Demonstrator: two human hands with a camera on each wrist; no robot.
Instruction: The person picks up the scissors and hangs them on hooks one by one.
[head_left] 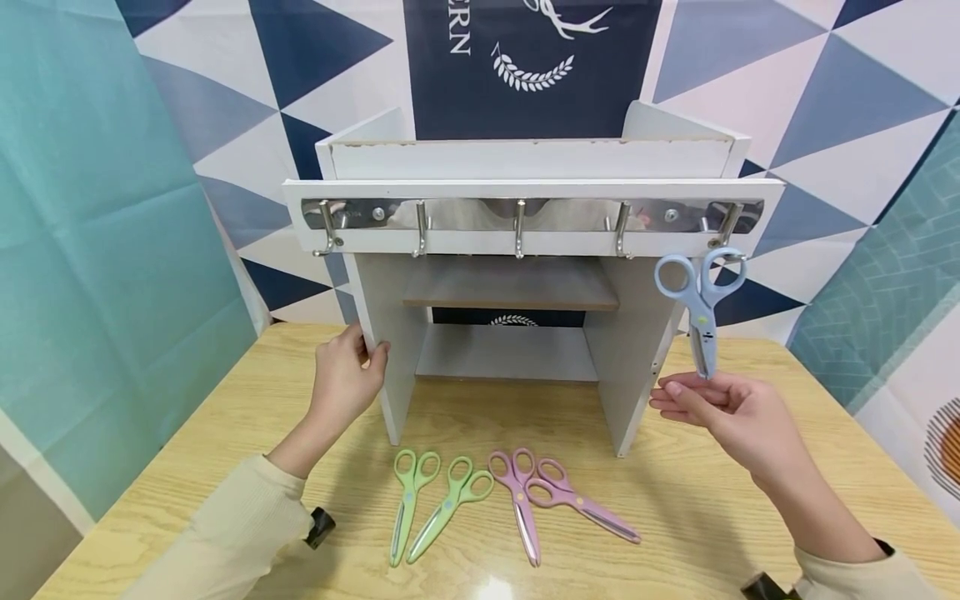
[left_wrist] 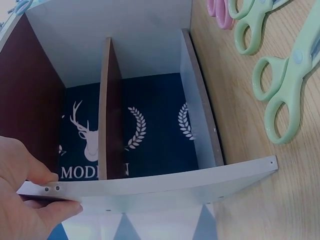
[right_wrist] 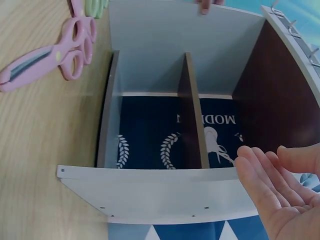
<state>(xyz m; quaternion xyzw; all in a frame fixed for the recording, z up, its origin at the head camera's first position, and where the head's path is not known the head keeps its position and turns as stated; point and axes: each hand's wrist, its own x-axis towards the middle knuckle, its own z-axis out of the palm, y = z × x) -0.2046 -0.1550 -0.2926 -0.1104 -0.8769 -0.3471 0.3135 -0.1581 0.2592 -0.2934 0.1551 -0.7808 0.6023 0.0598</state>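
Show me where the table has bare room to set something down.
The table is bare between the white side panels, and between the pink scissors and the right hand. Crowded: front centre, where green scissors lie beside the pink.

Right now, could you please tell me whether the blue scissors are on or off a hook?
On: the blue scissors hang by one handle loop from the rightmost hook, blades pointing down.

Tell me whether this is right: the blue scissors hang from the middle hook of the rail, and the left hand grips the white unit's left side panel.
Not quite: the blue scissors hang from the rightmost hook, not the middle one, as the head view shows. The left hand does grip the white unit's left side panel.
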